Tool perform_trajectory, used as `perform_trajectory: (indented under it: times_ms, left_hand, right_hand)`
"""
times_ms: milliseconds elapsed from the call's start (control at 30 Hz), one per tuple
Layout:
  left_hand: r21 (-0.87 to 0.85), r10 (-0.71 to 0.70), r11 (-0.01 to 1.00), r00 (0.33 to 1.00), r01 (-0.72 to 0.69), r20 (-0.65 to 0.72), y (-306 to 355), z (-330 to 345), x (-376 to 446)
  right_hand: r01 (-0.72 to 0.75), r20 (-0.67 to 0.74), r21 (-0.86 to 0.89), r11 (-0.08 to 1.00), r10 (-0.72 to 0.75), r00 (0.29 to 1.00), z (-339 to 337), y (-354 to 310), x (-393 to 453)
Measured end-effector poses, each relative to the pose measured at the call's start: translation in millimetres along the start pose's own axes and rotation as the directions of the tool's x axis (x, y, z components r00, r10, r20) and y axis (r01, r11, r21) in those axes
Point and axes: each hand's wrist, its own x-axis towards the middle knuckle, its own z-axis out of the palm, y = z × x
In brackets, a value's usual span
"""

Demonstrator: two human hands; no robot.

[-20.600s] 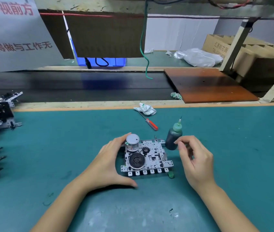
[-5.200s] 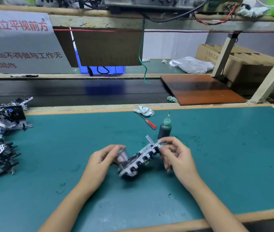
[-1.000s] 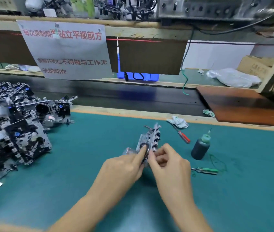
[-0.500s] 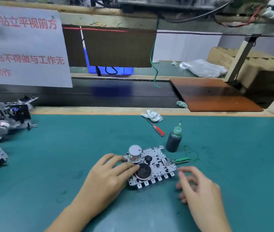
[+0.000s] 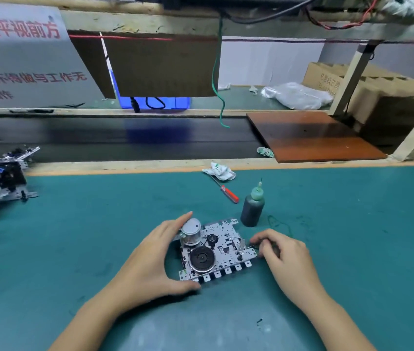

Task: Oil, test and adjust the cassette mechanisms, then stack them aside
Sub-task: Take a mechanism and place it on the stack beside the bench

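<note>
While the left hand (image 5: 150,264) braces the cassette mechanism (image 5: 216,249) flat at the worktop's (image 5: 352,224) middle between finger and thumb, the right hand (image 5: 281,252) pinches a slim tool at its right edge, seemingly adjusting.

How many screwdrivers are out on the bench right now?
2. The red-handled screwdriver lies on the mat beside the oil bottle; a second tool, mostly hidden in the right hand at the cassette mechanism, looks like another screwdriver.

Bright overhead light, soft shadows, blurred bowed edges.
</note>
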Motion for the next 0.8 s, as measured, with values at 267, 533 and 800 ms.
perform_trajectory:
  times_ms: [267,533,800]
  left_hand:
    - [-0.167,-0.022,0.985,0.999,0.03,0.045,-5,0,-5]
    - [0.0,0.054,0.999,0.999,-0.054,-0.007,11,7,-2]
    - [-0.022,0.097,0.995,0.994,-0.096,0.045,4,9,-7]
  right_hand:
    - [0.062,0.025,-0.088,0.994,-0.06,0.998,3,-4,-3]
    - [0.104,0.032,-0.142,0.984,-0.1,0.994,3,-10,-6]
    - [0.09,0.018,-0.141,0.986,-0.089,0.996,5,-4,-5]
